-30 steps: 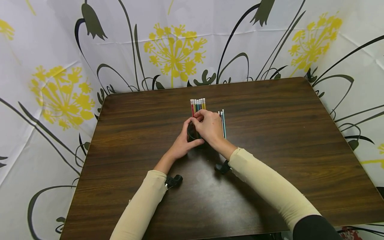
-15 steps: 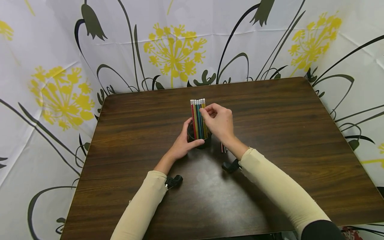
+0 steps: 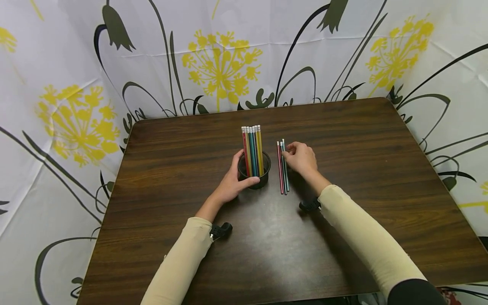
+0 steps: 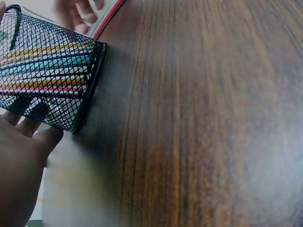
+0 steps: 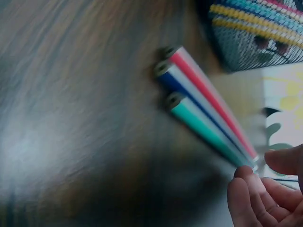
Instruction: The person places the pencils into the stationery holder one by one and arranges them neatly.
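A black mesh pencil cup stands on the table with several pencils upright in it, eraser ends up. My left hand grips the cup from its left side, thumb across the front; in the left wrist view the fingers press against the mesh. To the right of the cup lie three pencils side by side: a red one, a blue one and a green one. Over their far, eraser ends is my right hand, thumb and fingertips apart close to the green pencil.
The dark wood-grain table extends widely on both sides. Behind it hangs a white cloth with yellow and grey flower prints. Black wrist cameras sit at both cuffs.
My right hand has moved from the pencils at the cup, rightward and down to the three pencils on the table. My left hand and the cup have stayed put.
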`<action>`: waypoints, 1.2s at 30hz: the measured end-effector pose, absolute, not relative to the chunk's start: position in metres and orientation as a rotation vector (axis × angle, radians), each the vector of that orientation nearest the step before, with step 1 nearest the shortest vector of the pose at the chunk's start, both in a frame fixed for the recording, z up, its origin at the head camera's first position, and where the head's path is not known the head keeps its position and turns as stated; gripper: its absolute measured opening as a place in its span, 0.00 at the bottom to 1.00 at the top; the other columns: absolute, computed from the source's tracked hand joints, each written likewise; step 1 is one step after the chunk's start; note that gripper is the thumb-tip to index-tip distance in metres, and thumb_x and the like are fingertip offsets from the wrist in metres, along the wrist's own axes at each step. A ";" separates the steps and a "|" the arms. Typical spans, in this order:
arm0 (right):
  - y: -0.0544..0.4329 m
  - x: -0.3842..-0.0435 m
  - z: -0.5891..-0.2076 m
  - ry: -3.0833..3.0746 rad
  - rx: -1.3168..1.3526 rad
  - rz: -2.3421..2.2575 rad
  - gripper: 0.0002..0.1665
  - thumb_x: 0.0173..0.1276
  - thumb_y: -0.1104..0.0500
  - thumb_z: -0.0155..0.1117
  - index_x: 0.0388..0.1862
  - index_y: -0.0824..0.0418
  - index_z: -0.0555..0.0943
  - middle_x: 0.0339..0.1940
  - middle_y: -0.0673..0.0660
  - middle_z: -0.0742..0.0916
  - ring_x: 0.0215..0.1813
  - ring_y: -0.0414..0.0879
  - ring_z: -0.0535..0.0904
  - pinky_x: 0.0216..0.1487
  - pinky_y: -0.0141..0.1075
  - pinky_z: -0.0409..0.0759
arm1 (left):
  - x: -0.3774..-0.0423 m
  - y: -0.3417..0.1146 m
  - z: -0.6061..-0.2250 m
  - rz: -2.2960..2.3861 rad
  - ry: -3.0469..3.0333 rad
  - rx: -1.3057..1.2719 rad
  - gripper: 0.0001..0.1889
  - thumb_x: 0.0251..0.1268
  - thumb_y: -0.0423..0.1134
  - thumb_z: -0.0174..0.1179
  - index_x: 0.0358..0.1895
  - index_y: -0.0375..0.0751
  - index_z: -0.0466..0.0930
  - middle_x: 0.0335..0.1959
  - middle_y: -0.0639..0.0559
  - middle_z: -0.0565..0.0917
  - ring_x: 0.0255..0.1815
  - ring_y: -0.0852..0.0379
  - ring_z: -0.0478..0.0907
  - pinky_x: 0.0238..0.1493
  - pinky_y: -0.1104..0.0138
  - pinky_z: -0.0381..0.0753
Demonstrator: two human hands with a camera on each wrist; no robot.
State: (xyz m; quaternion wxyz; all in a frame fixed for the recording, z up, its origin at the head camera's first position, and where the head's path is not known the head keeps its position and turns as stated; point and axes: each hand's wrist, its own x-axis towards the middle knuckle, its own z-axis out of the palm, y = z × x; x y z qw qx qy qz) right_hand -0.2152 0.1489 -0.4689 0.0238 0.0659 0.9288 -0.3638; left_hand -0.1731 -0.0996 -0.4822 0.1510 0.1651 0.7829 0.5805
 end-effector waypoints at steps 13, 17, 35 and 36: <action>0.153 -0.220 -0.477 2.841 0.207 -0.977 0.12 0.69 0.53 0.64 0.44 0.59 0.85 0.35 0.55 0.86 0.36 0.50 0.79 0.37 0.44 0.75 | -0.174 -0.099 -0.488 1.695 2.278 0.502 0.47 0.63 0.45 0.67 0.76 0.67 0.41 0.71 0.47 0.61 0.64 0.46 0.67 0.67 0.45 0.61; 0.154 -0.221 -0.474 2.833 0.210 -0.932 0.11 0.69 0.54 0.63 0.42 0.59 0.85 0.36 0.56 0.86 0.37 0.52 0.79 0.38 0.45 0.76 | -0.175 -0.099 -0.488 1.696 2.275 0.506 0.48 0.63 0.45 0.67 0.77 0.65 0.41 0.71 0.46 0.61 0.64 0.46 0.67 0.67 0.46 0.61; 0.153 -0.220 -0.464 2.906 0.153 -0.724 0.04 0.54 0.59 0.61 0.24 0.58 0.80 0.24 0.55 0.80 0.31 0.52 0.74 0.31 0.45 0.73 | -0.175 -0.101 -0.488 1.685 2.270 0.509 0.48 0.63 0.48 0.67 0.77 0.63 0.41 0.71 0.45 0.60 0.64 0.46 0.67 0.68 0.46 0.60; 0.154 -0.220 -0.464 2.900 0.166 -0.730 0.05 0.55 0.58 0.63 0.27 0.58 0.82 0.28 0.56 0.82 0.34 0.54 0.76 0.34 0.47 0.75 | -0.175 -0.101 -0.488 1.685 2.273 0.509 0.48 0.63 0.49 0.67 0.77 0.64 0.41 0.71 0.45 0.60 0.64 0.47 0.67 0.67 0.46 0.60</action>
